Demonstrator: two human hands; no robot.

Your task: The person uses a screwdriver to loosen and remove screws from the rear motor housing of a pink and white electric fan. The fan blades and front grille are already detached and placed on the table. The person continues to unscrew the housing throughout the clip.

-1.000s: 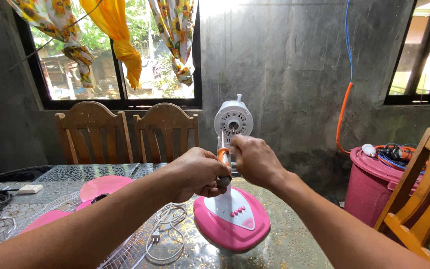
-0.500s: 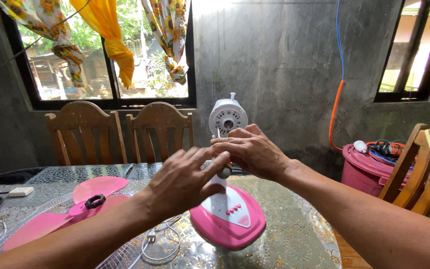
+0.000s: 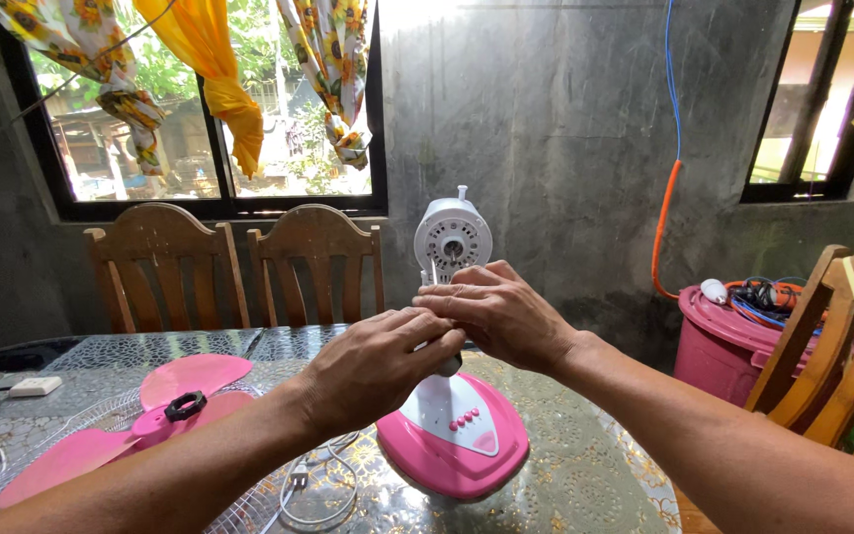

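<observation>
Small pink-and-white plastic desk fan with its blade and grille removed (image 3: 452,396) stands on the glass-topped patterned table (image 3: 585,485), right in front of the person. Its round white motor head (image 3: 453,235) sits upright above the hands; the pink oval base (image 3: 457,440) with a row of small pink buttons rests flat on the table.

Compared with half a second ago: the left hand (image 3: 373,364) has curled in. Its fingers, then spread, now lie together over the fan's neck. A second ago both hands were fisted round an orange-handled screwdriver; that tool is now hidden, and I cannot tell which hand has it, if either.

Pose: both forearms reach in from the lower corners and meet at the fan's neck. Left hand is half closed, palm down, fingertips touching the right hand's fingers. Right hand (image 3: 501,314) is loosely closed, fingers pointing left, over the neck just below the motor head. What each one grips is covered by the fingers.

Outward: a white power cord (image 3: 313,489) lies coiled just left of the base. Further left, a pink plastic fan blade (image 3: 165,410) with a black ring nut (image 3: 186,404) on its hub lies on a wire fan grille (image 3: 239,499).

Containers: a pink plastic bucket (image 3: 719,351) stands at right beside a wooden chair (image 3: 832,366); on its lid lies a tangle of coloured wires (image 3: 768,297) and a small white object.
</observation>
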